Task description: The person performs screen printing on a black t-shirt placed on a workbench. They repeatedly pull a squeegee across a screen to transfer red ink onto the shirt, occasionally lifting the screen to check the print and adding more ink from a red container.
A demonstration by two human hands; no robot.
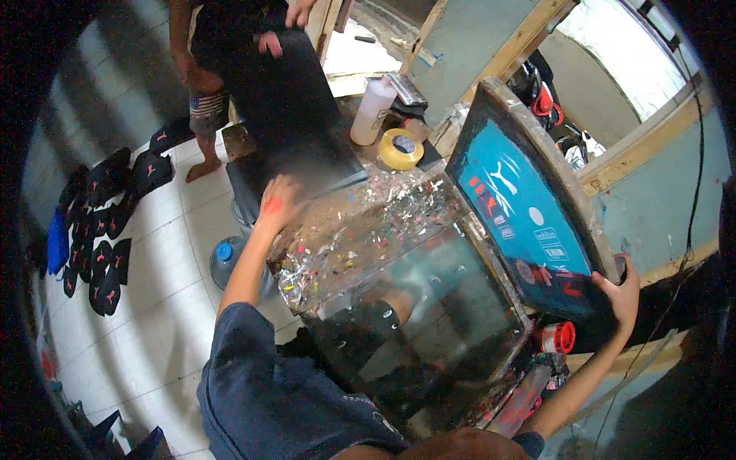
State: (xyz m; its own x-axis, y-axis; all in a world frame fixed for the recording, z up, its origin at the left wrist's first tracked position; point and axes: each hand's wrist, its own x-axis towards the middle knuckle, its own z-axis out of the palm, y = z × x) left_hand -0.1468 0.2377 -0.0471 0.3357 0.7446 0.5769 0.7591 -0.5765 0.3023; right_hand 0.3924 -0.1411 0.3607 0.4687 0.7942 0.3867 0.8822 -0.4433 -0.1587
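My left hand (280, 202), smudged red, is by the blurred lower end of a dark panel (280, 100); motion blur hides what, if anything, its fingers hold. My right hand (617, 295) grips the lower right edge of a raised printing screen (521, 215), whose blue mesh carries white and red designs. Below the screen lies a glossy glass platen (452, 322) with reflections. Left of it is a worn board (360, 230) spattered with paint.
Black printed pieces (103, 199) lie on the left floor. Another person (207, 84) stands beyond the table. A bottle (368, 111), tape roll (400, 149), water jug (226, 264) and red container (557, 336) surround the work surface. A cable (694, 192) hangs along the right wall.
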